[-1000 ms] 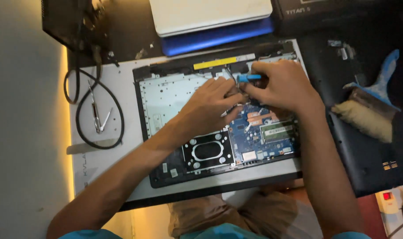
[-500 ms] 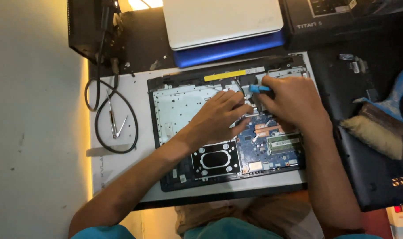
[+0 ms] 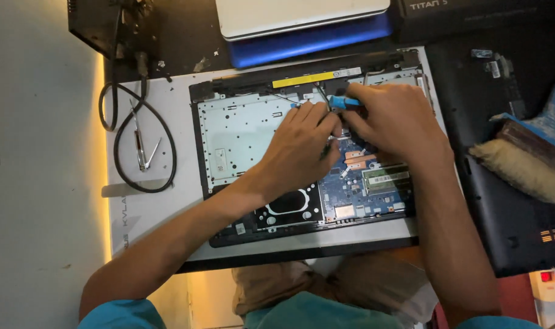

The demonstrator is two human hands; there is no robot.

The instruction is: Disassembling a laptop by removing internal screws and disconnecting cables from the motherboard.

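Head view: grey work mat point(image 3: 155, 213) under opened laptop point(image 3: 247, 131), dark bench beyond, plain wall at left. I see left hand point(image 3: 298, 149) fingers pressed on board, right hand point(image 3: 393, 119) pinching blue-handled screwdriver point(image 3: 344, 102) near hinge. Since earlier frame, view shifted; hands unmoved.

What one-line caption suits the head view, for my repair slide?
Both hands, left hand and right hand gripping a blue-handled screwdriver, work inside an opened black laptop chassis.

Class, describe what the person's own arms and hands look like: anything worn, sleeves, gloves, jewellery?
The left hand and right hand are bare, without gloves; no rings or watch show. The forearms are uncovered, and short teal sleeves appear at the bottom edge.
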